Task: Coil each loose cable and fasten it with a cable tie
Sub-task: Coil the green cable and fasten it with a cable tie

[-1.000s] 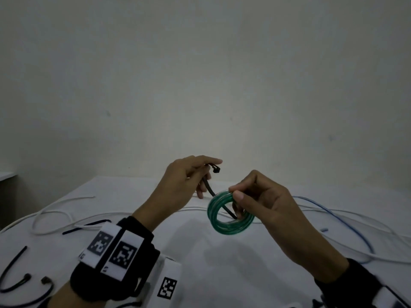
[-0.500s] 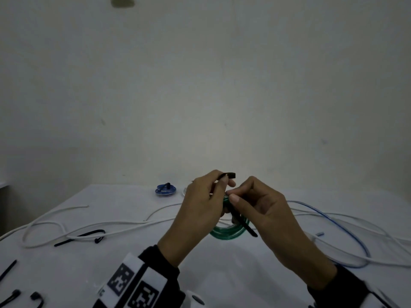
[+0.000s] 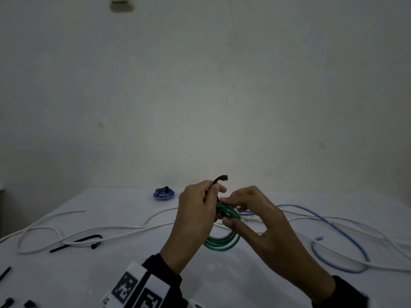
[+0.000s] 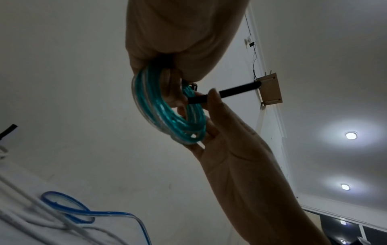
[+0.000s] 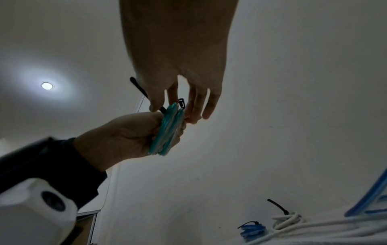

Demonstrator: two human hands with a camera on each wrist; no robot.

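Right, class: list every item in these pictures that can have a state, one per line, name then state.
Green cable: coiled, held off the table.
Black cable tie: around the green coil, not closed.
Left hand: grips coil and tie.
Right hand: pinches the tie.
Blue coil: coiled, tied.
Long blue cable: loose.
White cables: loose.

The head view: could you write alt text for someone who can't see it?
Two hands hold a coiled green cable above a white table, the left hand pinching a black cable tie, the right hand gripping the coil. Loose white cables, a blue cable and a tied blue coil lie around.
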